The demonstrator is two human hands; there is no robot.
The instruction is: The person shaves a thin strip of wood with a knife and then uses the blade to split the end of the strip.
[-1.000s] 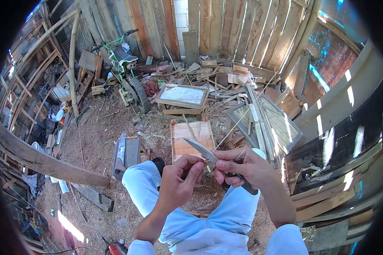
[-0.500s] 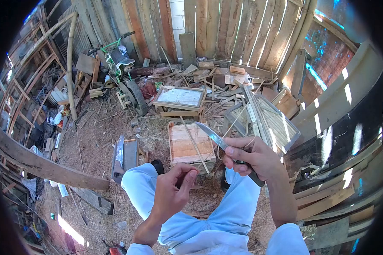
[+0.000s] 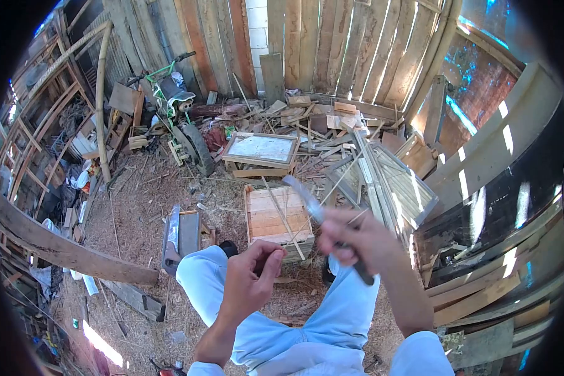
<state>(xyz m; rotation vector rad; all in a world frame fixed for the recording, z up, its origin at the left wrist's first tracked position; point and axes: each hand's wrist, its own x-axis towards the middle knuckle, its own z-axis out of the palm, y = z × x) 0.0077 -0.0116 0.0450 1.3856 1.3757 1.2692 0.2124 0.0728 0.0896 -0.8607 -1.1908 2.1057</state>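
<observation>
My right hand (image 3: 351, 241), blurred by motion, is wrapped round the dark handle of a knife (image 3: 307, 199). The blade points up and to the left. A thin pale strip (image 3: 341, 180) runs upward near this hand. Held in a pinch over my left thigh, my left hand (image 3: 255, 269) has something too small to make out at its fingertips. Beyond both hands lies a wooden crate (image 3: 276, 216) with a thin stick (image 3: 277, 203) across it.
A saw (image 3: 173, 235) rests on a small box at the left. Farther off are a framed panel (image 3: 261, 148), a small motorbike (image 3: 180, 119) and a heap of wood scraps (image 3: 319, 122). Long slats (image 3: 373, 172) lean at the right. A curved beam (image 3: 69, 250) crosses the left side.
The two hands have drawn apart, with the knife moving away from my left hand's fingertips. My right hand then shifted slightly left and became blurred.
</observation>
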